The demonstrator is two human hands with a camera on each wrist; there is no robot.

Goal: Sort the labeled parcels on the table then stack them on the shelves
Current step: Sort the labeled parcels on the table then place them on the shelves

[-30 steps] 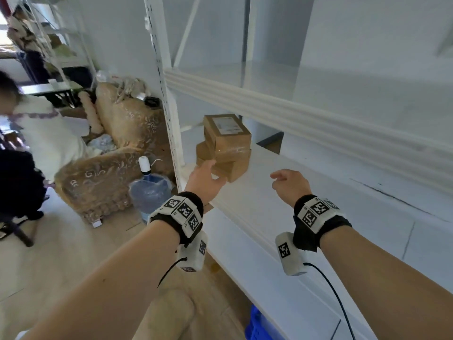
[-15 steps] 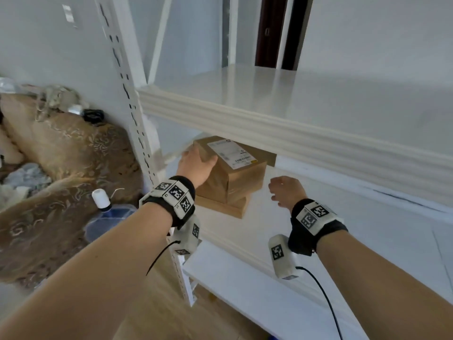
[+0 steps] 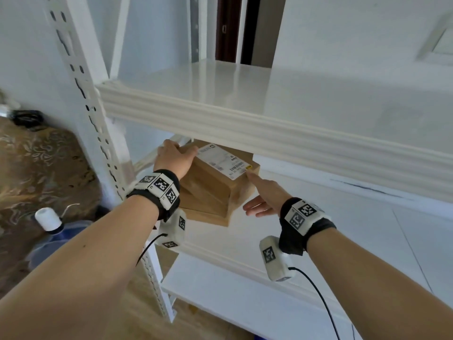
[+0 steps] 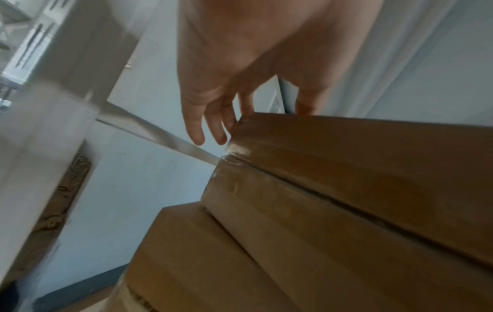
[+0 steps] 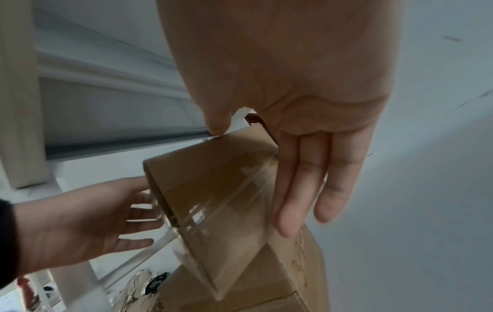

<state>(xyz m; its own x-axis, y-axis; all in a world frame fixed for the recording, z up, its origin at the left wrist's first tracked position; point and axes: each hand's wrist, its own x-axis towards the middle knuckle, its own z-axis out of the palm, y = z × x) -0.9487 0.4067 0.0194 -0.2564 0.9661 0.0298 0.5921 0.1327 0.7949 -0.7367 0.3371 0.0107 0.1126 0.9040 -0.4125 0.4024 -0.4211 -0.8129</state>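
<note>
Brown cardboard parcels are stacked on the middle shelf [image 3: 269, 231] near its left end. The top parcel [image 3: 210, 185] carries a white label [image 3: 221, 163] and sits turned askew on the lower parcels [image 3: 206, 213]. My left hand [image 3: 175, 155] rests on its far left corner, fingers straight down the left face [image 4: 210, 130]. My right hand [image 3: 263, 196] presses flat against its right side, fingers straight [image 5: 301, 179], with the thumb on the top edge. The top parcel [image 5: 213, 190] sits between both hands.
The upper shelf [image 3: 245, 123] overhangs the stack closely. A perforated white upright post [image 3: 81, 77] stands just to the left. A lower shelf [image 3: 232, 298] lies beneath. On the floor at left are a water bottle [image 3: 47, 220] and a patterned sofa [image 3: 36, 163].
The view has closed in on the shelf. My left hand rose from the lower parcels to the top one. My right hand, curled and apart before, now lies flat against the top parcel.
</note>
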